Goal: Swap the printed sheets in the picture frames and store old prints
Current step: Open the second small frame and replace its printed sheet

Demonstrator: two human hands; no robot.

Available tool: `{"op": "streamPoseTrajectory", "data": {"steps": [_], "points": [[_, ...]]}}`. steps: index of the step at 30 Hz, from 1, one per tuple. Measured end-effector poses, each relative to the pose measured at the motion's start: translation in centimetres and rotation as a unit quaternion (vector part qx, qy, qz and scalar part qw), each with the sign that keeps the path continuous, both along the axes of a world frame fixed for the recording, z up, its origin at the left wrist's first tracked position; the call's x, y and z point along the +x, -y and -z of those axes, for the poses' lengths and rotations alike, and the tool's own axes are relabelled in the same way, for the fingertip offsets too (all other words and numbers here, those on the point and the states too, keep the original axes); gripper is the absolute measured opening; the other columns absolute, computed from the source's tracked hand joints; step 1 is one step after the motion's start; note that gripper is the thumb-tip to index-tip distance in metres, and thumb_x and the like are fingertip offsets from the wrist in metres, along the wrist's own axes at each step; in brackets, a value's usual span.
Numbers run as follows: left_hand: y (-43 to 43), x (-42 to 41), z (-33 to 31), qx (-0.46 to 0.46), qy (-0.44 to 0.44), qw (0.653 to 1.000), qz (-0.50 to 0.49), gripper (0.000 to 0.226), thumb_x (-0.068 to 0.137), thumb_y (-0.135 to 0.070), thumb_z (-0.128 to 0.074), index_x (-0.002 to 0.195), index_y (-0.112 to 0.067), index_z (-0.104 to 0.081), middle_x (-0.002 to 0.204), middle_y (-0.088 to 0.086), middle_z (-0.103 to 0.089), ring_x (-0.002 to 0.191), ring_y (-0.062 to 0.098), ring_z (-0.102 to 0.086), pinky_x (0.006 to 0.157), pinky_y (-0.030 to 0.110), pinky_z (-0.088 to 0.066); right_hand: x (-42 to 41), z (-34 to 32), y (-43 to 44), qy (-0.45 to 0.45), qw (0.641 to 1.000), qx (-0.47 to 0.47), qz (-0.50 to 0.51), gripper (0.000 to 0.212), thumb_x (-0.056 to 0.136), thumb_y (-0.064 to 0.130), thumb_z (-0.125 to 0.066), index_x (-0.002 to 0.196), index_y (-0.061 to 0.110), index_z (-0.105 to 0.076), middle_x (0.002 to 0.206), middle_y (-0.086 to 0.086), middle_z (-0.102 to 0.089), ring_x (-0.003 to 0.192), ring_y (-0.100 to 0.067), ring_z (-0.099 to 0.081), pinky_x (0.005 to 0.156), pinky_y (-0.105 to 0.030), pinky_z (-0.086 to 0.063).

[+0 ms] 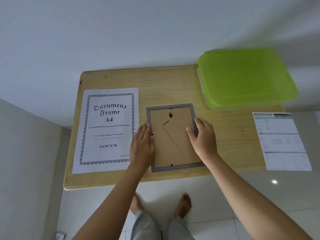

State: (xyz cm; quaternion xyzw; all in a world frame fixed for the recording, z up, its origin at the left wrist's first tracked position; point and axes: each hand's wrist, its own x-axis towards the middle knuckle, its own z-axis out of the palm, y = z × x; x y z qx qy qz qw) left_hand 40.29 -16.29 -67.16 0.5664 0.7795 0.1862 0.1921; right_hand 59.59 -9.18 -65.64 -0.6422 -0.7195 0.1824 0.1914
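A grey picture frame (173,168) lies face down in the middle of the wooden table (173,84), its brown backing board (166,149) and folded stand facing up. My left hand (142,146) rests flat with straight fingers on the frame's left edge. At the frame's right edge my right hand (203,138) lies with its thumb on the backing and its fingers over the rim by a clip. A white "Document Frame A4" sheet (107,130) lies left of the frame. A printed "Specification" sheet (282,142) hangs over the table's right end.
A closed box with a lime-green lid (245,78) stands at the back right corner of the table. White walls close in behind and to the left. My bare feet stand on white floor tiles just before the table's front edge.
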Motion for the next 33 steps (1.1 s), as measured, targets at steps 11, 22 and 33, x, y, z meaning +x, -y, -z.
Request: {"op": "streamPoseTrajectory", "data": {"steps": [11,22,33], "points": [[-0.6,1.7,-1.1,0.027,0.117,0.991,-0.056,0.045,0.097,-0.005,-0.037,0.142,-0.005,-0.031,0.150,0.007,-0.031,0.139,0.020,-0.024,0.112,0.021,-0.015,-0.4,-0.1,2.1,-0.198,0.969,-0.058,0.134,0.049,0.083,0.011,-0.066,0.129,0.005,-0.052,0.125,-0.010,-0.058,0.118,-0.022,-0.051,0.100,-0.027,-0.040],[-0.6,1.6,-2.0,0.013,0.216,0.970,-0.112,0.049,0.096,0.000,-0.034,0.143,-0.012,-0.032,0.152,-0.001,-0.028,0.140,0.013,-0.021,0.109,0.016,-0.014,0.3,-0.8,2.4,-0.391,0.896,-0.143,0.154,0.056,0.081,0.004,-0.067,0.133,0.005,-0.046,0.130,-0.002,-0.053,0.105,-0.002,-0.056,0.092,-0.015,-0.044],[-2.9,0.1,-8.9,0.095,0.264,0.955,-0.093,0.047,0.093,0.002,-0.041,0.139,-0.010,-0.041,0.146,0.003,-0.039,0.135,0.015,-0.033,0.112,0.034,-0.031,0.1,-8.5,0.6,-0.490,0.864,-0.076,0.087,0.051,0.086,-0.002,-0.059,0.134,0.005,-0.044,0.139,0.001,-0.045,0.113,0.013,-0.044,0.086,0.001,-0.037]]}}
